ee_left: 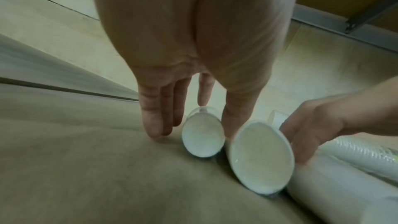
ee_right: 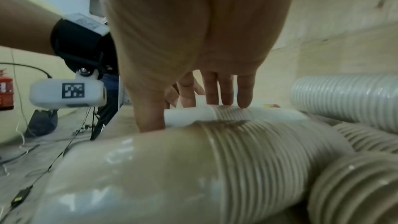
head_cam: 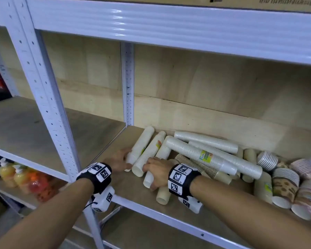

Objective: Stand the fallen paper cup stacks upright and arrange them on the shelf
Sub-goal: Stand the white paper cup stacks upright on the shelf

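Several wrapped paper cup stacks lie fallen on the wooden shelf board. My left hand straddles the near end of the leftmost, narrow white stack, with its fingers on one side and the thumb on the other. My right hand grips the wider white stack beside it, near its end. A third white stack passes under the right palm, and a beige stack lies under the right wrist.
Long white stacks, brown ribbed cups and patterned cups are heaped to the right. A white front post, a rear post and the upper beam frame the bay. Orange bottles stand on the lower shelf.
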`<state>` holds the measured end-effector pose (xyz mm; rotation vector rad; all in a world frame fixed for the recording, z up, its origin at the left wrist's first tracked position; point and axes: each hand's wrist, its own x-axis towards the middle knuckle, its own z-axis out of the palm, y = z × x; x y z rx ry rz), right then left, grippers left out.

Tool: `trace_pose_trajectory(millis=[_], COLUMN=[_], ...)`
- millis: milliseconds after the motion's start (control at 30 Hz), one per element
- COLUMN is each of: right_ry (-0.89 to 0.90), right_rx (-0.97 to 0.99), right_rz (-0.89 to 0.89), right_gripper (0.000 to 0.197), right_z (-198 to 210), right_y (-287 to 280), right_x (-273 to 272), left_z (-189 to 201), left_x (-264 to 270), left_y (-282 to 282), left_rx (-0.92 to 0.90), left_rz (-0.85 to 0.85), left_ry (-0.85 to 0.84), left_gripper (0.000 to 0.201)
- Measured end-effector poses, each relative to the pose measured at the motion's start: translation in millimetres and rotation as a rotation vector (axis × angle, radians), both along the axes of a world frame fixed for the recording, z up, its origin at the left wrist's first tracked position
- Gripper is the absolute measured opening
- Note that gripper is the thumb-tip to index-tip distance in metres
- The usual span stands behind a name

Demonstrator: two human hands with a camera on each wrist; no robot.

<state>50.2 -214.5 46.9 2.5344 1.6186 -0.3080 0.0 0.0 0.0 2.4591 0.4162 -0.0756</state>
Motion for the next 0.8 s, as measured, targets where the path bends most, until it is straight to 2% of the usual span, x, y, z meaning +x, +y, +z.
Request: trace_pose_trajectory(millis=[167, 233, 367, 533, 667, 800], right_ry=[-0.052, -0.056, -0.056, 0.001, 0.057, 0.013], right_rx=[-0.017, -0.025, -0.008, 0.167, 0.329, 0.490], right_rz=[0.009, 0.017, 0.038, 0.068, 0.015, 0.002], right_gripper=[0.061, 0.056, 0.047, 0.039, 0.036, 0.038], right_z=[-2.0, -0.7, 5.8, 21.4, 44.1, 71.8], right_y=[-1.0, 0.4, -2.6, -6.6, -6.9, -6.4], right_x=[0.0, -1.2, -2.4, 2.4, 6.7, 13.2], left_z=[5.6, 5.6, 16.6, 43.2, 81.8, 117.5], left_x=[-1.0, -1.2, -2.1, -0.6, 2.5, 9.7], left_y=[-1.2, -2.0, -7.7, -8.5, -10.8, -15.7], left_rx=[-0.030, -0.034, 0.026, 0.161, 0.191, 0.137], left_rz=[0.009, 0.014, 0.031, 0.059, 0.112, 0.131], left_ry=[0.036, 0.038, 0.057, 0.021, -0.060, -0.199], left_gripper=[0.104, 0.103, 0.089, 0.071, 0.055, 0.042])
